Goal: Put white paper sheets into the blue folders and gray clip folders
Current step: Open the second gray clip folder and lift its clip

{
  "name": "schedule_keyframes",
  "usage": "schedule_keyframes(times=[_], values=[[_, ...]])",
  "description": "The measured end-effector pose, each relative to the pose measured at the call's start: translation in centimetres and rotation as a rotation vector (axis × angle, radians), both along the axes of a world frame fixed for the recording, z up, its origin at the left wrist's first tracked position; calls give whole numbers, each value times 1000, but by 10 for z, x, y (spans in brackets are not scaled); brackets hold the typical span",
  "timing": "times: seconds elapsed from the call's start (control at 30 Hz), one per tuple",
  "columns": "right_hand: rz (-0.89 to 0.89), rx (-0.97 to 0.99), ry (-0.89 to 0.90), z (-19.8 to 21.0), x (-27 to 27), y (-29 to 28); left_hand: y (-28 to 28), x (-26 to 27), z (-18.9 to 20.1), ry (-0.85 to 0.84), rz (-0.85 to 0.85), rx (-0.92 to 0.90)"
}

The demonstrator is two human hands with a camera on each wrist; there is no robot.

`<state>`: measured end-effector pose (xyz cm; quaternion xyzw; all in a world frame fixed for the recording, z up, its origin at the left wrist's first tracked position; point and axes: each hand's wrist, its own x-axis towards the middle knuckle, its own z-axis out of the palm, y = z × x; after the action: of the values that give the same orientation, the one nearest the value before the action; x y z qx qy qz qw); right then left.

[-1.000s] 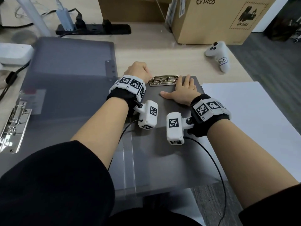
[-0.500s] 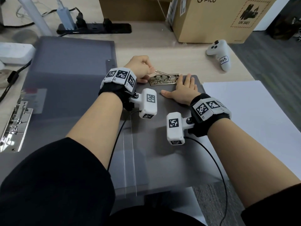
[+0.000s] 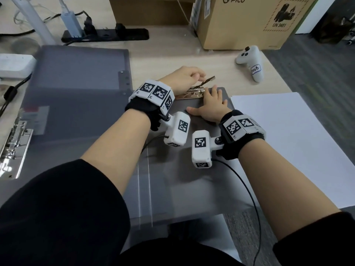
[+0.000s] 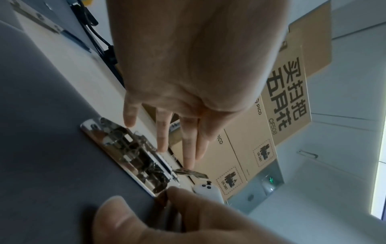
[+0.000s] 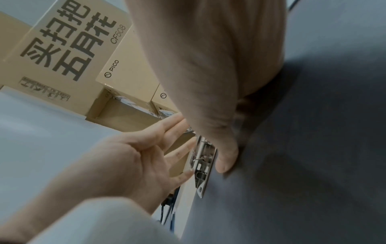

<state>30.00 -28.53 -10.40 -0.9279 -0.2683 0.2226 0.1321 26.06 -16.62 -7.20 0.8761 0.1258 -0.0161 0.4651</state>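
A gray clip folder (image 3: 192,189) lies open in front of me, its metal clip (image 3: 192,92) at the far edge. My left hand (image 3: 187,78) reaches over the clip with straight fingers. In the left wrist view its fingertips (image 4: 188,162) touch the clip's raised lever (image 4: 192,173). My right hand (image 3: 212,105) lies flat on the folder just below the clip, its thumb (image 5: 225,158) pressing the gray sheet beside the clip (image 5: 203,163). A stack of white paper sheets (image 3: 288,141) lies to the right of the folder.
A second gray folder (image 3: 76,83) lies open on the left, its metal clip (image 3: 13,148) at the near left edge. A white controller (image 3: 251,62) and cardboard boxes (image 3: 249,22) stand at the back right. A power strip (image 3: 105,35) sits at the back.
My left hand has gone from a fist beside the clip to straight fingers over it, and the clip's lever has risen from flat to tilted up. The right hand has stayed put.
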Motion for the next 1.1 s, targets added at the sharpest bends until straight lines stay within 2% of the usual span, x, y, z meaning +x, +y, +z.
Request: schedule_keyframes(times=[0.2,0.4,0.53,0.67,0.8,0.9,1.1], values=[[-26,171,16,-12,9,-5,-13,9,-8,126,-33,32],[-65,379,161,-18,16,-9,-16,11,-9,134,-5,75],[-124,448,225,-18,22,-10,-23,11,-6,149,31,106],[-86,402,196,3,17,-31,-31,13,-4,178,53,160],[-41,458,158,25,9,-59,-43,13,2,47,126,246],[-44,516,194,39,-1,-85,-65,8,11,-101,116,223],[-178,650,285,46,-16,-147,-127,-9,12,-189,60,145]])
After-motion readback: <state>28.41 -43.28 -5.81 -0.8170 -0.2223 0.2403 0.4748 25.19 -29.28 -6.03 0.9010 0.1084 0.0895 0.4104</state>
